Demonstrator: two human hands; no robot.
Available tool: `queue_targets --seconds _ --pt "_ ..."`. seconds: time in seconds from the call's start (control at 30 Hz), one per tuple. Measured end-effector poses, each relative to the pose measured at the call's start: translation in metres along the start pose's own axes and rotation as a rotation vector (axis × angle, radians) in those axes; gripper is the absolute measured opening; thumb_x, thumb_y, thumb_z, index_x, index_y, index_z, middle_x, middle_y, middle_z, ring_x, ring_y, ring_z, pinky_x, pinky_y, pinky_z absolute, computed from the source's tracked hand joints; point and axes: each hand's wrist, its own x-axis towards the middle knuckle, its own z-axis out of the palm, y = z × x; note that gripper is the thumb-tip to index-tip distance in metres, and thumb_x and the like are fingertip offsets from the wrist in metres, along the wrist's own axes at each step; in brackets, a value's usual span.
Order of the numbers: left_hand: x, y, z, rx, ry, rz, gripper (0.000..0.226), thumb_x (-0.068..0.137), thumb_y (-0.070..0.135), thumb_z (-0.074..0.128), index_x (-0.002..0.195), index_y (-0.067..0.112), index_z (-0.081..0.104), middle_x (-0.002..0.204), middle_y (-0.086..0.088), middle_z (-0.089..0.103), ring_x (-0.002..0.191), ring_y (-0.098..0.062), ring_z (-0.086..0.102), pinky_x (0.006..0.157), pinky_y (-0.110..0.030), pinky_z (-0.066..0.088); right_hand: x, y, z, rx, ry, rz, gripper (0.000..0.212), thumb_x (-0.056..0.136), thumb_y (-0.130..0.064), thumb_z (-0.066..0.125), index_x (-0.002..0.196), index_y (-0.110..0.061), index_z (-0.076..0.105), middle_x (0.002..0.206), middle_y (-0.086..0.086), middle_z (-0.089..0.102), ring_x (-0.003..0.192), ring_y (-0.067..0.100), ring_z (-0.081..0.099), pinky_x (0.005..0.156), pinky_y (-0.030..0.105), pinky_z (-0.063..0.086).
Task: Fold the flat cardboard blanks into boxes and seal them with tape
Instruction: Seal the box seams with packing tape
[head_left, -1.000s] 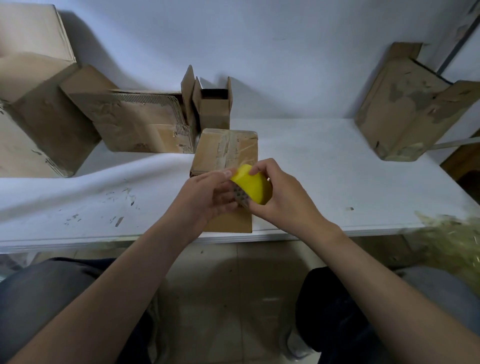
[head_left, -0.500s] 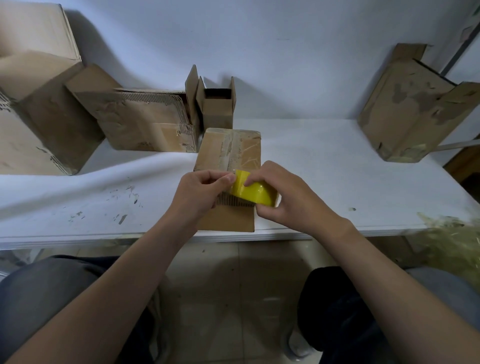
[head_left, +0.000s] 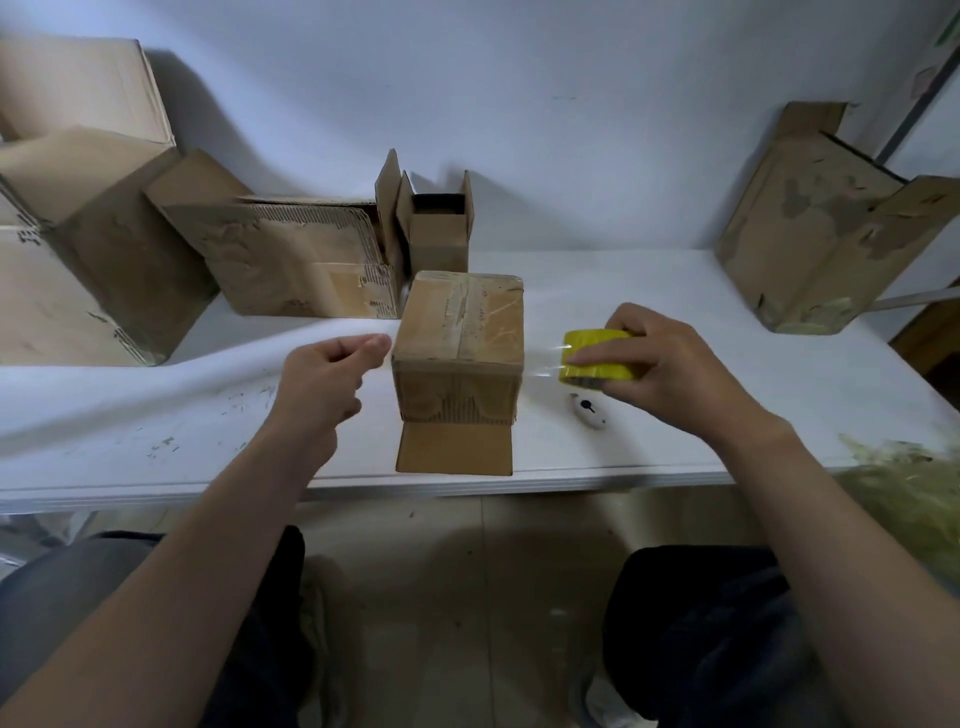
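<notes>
Cardboard box (head_left: 460, 332): sits mid-way along the white table (head_left: 675, 447), close to its front edge. Its top seam is already taped and its near flap (head_left: 454, 449) lies flat on the table toward you.
Change: half a second ago both your hands met on the roll over the box. Now they are drawn apart, one on each side of it.
Tape roll (head_left: 597, 356): yellow, now just right of the box, with a clear strip (head_left: 543, 358) paid out from it toward the box's right edge.
Right hand (head_left: 670, 364): wraps the roll, fingers over its rim.
Left hand (head_left: 324, 374): just left of the box, thumb pinched to forefinger. I read this as holding the strip's free end, though the film is too clear to trace across the box.
Meaning: you seem to have found the end and pulled a length, ready to lay it over the box.
Cutter (head_left: 589, 411): white, on the table just below the roll, handy for the cut.
Behind: a small open box (head_left: 434, 234) stands near the wall.
</notes>
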Motion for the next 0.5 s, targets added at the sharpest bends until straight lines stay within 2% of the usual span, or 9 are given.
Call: queue_targets --seconds 0.1,0.17,0.27,0.4,0.5 --pt "0.003 -0.009 -0.005 0.036 -0.003 0.016 0.015 0.091 0.035 0.073 0.095 0.021 0.073 0.091 0.002 0.067 0.082 -0.017 0.05 0.066 -0.032 0.046 -0.002 0.005 0.008 0.028 -0.018 -0.017 0.039 0.076 -0.007 0.086 0.106 -0.031 0.08 0.096 -0.007 0.05 0.08 0.016 0.052 0.068 0.02 0.037" --pt "0.004 -0.015 -0.004 0.048 -0.002 0.003 0.016 0.092 0.034 0.073 0.096 0.019 0.073 0.092 0.002 0.067 0.081 -0.017 0.049 0.065 -0.032 0.044 0.001 0.005 0.017 0.039 -0.035 -0.019 0.037 0.078 -0.012 0.087 0.106 -0.033 0.079 0.095 -0.007 0.051 0.079 0.017 0.052 0.068 0.023 0.038" --pt "0.009 -0.022 -0.004 0.038 0.007 -0.026 0.018 0.092 0.033 0.073 0.1 0.017 0.074 0.092 0.004 0.067 0.08 -0.015 0.05 0.064 -0.031 0.044 0.005 0.006 0.026 0.055 -0.046 -0.003 0.03 0.08 -0.018 0.086 0.106 -0.032 0.079 0.094 -0.003 0.053 0.078 0.015 0.051 0.068 0.021 0.038" --pt "0.013 -0.028 -0.001 0.048 0.032 -0.012 0.025 0.093 0.03 0.071 0.109 0.011 0.073 0.097 0.006 0.068 0.082 -0.011 0.053 0.063 -0.03 0.044 0.009 0.005 0.038 0.07 -0.113 0.03 0.029 0.082 -0.022 0.083 0.108 -0.033 0.079 0.095 0.0 0.056 0.081 0.019 0.054 0.071 0.03 0.045" --pt "0.019 -0.03 -0.003 0.033 0.036 -0.02 0.024 0.093 0.03 0.07 0.109 0.013 0.072 0.101 0.003 0.067 0.082 -0.011 0.052 0.064 -0.029 0.043 0.013 0.008 0.039 0.056 -0.108 0.063 0.03 0.081 -0.017 0.084 0.106 -0.033 0.08 0.092 -0.001 0.054 0.079 0.019 0.053 0.069 0.029 0.042"
